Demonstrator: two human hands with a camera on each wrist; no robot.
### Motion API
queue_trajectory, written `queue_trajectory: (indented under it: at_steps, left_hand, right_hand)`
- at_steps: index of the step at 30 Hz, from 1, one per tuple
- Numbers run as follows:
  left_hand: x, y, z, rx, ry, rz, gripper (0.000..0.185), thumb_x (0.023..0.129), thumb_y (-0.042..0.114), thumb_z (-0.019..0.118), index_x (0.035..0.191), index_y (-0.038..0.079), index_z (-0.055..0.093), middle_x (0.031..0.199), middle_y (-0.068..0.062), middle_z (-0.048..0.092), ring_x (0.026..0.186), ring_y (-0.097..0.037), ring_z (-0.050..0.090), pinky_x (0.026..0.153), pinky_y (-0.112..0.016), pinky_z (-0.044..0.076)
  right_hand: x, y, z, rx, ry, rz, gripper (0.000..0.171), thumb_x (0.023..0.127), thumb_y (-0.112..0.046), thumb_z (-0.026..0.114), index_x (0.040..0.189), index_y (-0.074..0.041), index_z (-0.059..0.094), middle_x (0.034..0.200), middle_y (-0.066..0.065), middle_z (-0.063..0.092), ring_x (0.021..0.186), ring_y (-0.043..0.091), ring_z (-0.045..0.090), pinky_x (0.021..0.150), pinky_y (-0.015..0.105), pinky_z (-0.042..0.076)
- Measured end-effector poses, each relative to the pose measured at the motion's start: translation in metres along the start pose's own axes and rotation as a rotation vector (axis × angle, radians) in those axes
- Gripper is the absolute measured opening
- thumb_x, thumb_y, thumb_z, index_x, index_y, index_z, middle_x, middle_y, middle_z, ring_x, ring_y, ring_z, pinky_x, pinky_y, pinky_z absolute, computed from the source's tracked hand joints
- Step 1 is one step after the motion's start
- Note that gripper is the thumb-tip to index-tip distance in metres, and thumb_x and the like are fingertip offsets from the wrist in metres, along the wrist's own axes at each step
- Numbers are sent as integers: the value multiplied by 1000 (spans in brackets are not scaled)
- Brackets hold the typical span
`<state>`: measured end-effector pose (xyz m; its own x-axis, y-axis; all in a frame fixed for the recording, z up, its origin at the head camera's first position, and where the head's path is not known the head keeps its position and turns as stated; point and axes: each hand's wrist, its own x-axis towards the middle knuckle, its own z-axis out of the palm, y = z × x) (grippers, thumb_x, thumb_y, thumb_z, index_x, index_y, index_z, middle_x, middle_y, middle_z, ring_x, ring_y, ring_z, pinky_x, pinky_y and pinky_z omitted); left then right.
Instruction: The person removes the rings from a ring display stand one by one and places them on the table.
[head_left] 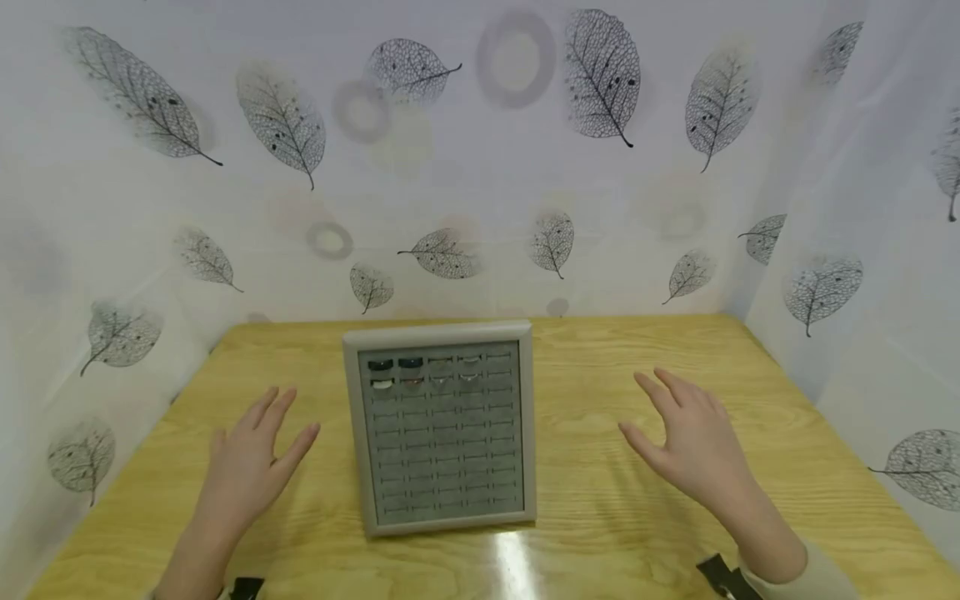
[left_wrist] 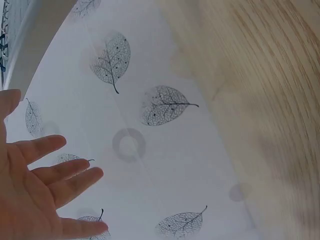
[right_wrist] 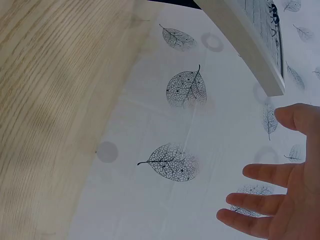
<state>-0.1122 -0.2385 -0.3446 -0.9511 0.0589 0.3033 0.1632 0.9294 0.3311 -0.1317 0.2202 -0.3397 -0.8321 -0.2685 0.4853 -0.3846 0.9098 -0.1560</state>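
Note:
A ring display board (head_left: 447,425) with a pale frame and grey slotted lining stands on the table, leaning slightly. Several rings sit in its top two rows, among them a dark ring (head_left: 381,365) and a white ring (head_left: 382,384) at the upper left. My left hand (head_left: 243,467) is held to the left of the board, fingers spread and apart from it. On the other side my right hand (head_left: 693,446) hovers with its fingers spread too, holding nothing. Both wrist views show the bare palms and a pale edge of the frame (right_wrist: 250,50).
The wooden table (head_left: 600,533) extends around the board. Behind it and along the sides hangs a white cloth (head_left: 480,167) printed with grey leaves. Dark straps are at both wrists.

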Motion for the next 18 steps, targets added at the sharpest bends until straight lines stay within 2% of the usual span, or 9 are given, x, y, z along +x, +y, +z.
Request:
queue_trajectory:
  at_steps: [4, 8, 12, 15, 18]
  left_hand:
    - [0, 2, -1, -26, 39, 27, 56, 91, 37, 47, 123, -8, 44, 121, -29, 43, 106, -45, 43, 81, -61, 31]
    - [0, 5, -2, -49, 9, 1, 53, 91, 39, 45, 119, -7, 49, 111, -26, 53, 93, -39, 54, 71, -51, 43]
    - [1, 8, -1, -89, -8, -4, 49, 91, 39, 45, 115, -4, 52, 105, -20, 59, 88, -34, 58, 63, -45, 47]
    - [2, 10, 3, -192, -6, 18, 43, 91, 33, 48, 115, -2, 52, 105, -18, 60, 91, -32, 57, 65, -44, 48]
    - [5, 12, 8, -326, -22, 48, 39, 91, 27, 50, 118, -2, 50, 107, -16, 58, 95, -30, 56, 71, -46, 47]
  right_hand:
    - [1, -1, 1, 24, 73, -30, 54, 73, -29, 68, 116, 1, 54, 111, 23, 53, 96, 40, 50, 77, 56, 37]
    - [1, -2, 3, 34, 136, -52, 47, 70, -25, 69, 108, 0, 59, 101, 17, 58, 83, 34, 57, 61, 45, 47]
    - [2, -5, 5, 52, 183, -82, 38, 68, -22, 70, 100, -2, 63, 89, 10, 63, 69, 23, 60, 43, 29, 44]
    - [6, -8, 7, 79, 221, -132, 34, 69, -22, 68, 98, -2, 64, 82, 8, 64, 63, 18, 60, 39, 23, 39]
    - [12, -12, 8, 108, 265, -200, 33, 74, -26, 63, 97, -2, 64, 76, 7, 64, 60, 16, 59, 39, 21, 39]
